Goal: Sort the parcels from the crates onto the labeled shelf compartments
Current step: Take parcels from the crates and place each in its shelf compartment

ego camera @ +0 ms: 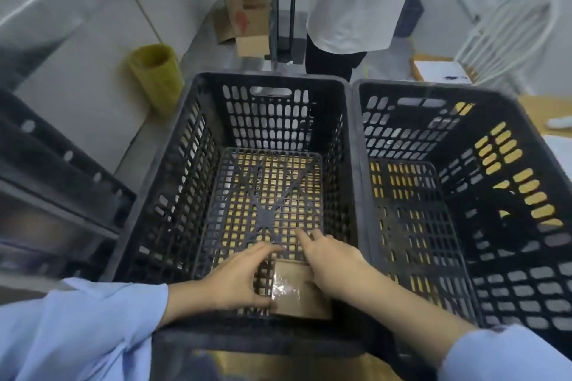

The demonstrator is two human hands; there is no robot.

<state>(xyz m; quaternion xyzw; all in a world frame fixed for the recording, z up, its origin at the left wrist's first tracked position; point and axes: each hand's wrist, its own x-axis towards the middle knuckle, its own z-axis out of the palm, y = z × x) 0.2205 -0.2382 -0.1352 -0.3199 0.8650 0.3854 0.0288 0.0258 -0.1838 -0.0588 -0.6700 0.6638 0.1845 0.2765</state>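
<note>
left crate [269, 79] and right crate [433, 87] touch on tan table [533, 103].

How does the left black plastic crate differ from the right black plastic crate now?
The left black slotted plastic crate holds a small brown cardboard parcel at its near end; the right black slotted plastic crate shows no parcel on its visible floor. The left hand and right hand touch the parcel inside the left crate; no hand is in the right crate. Both have grid floors and stand side by side.
</note>
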